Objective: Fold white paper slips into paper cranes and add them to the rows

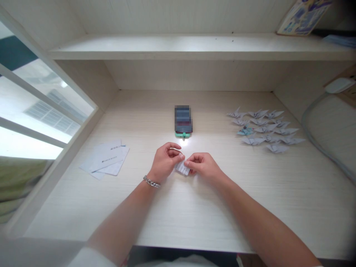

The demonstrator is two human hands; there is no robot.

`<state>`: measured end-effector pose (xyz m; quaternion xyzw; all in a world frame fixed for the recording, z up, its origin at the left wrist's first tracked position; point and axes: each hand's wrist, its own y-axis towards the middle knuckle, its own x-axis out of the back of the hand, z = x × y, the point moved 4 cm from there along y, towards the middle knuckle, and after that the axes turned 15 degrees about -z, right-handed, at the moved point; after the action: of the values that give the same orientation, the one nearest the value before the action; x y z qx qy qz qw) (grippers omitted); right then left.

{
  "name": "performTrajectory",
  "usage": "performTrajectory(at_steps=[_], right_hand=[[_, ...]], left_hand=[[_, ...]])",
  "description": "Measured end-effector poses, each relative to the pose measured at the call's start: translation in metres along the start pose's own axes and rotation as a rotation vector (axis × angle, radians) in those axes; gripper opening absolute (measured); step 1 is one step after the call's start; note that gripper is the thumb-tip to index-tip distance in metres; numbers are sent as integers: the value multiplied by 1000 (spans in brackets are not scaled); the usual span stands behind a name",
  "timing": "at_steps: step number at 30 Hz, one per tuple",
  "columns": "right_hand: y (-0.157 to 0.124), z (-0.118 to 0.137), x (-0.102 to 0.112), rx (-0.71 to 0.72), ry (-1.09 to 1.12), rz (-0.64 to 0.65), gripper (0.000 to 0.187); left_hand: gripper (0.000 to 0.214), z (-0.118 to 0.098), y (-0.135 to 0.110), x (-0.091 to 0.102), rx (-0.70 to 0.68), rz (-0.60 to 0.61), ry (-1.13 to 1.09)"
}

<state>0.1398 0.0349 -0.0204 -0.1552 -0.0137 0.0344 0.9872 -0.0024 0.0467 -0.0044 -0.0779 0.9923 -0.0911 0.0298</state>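
Note:
Between my two hands is a small folded piece of printed paper (183,169), held just above the desk near the middle. My left hand (166,159), with a silver chain bracelet (151,182) at the wrist, pinches its upper left part between thumb and fingers. On the other side, the thumb and fingers of my right hand (202,164) are closed on its right edge. Fingers cover part of the paper, so its full shape is hidden. Just beyond my hands lies a phone (183,119) with a green edge, its screen blurred out.
Several folded paper cranes (264,129), one of them blue (245,131), stand in rows at the right. Loose paper sheets (107,159) overlap at the left. A shelf (178,46) spans above the desk (178,218). A grey cable (317,141) runs down the right side from a plug (338,86).

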Motion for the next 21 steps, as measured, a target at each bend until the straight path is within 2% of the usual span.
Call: performTrajectory(at_steps=[10, 16, 21], right_hand=[[0, -1, 0, -52, 19, -13, 27], [1, -4, 2, -63, 75, 79, 31], [0, -3, 3, -51, 62, 61, 29]], left_hand=[[32, 0, 2, 1, -12, 15, 8], [33, -1, 2, 1, -2, -12, 13], [33, 0, 2, 1, -25, -29, 11]])
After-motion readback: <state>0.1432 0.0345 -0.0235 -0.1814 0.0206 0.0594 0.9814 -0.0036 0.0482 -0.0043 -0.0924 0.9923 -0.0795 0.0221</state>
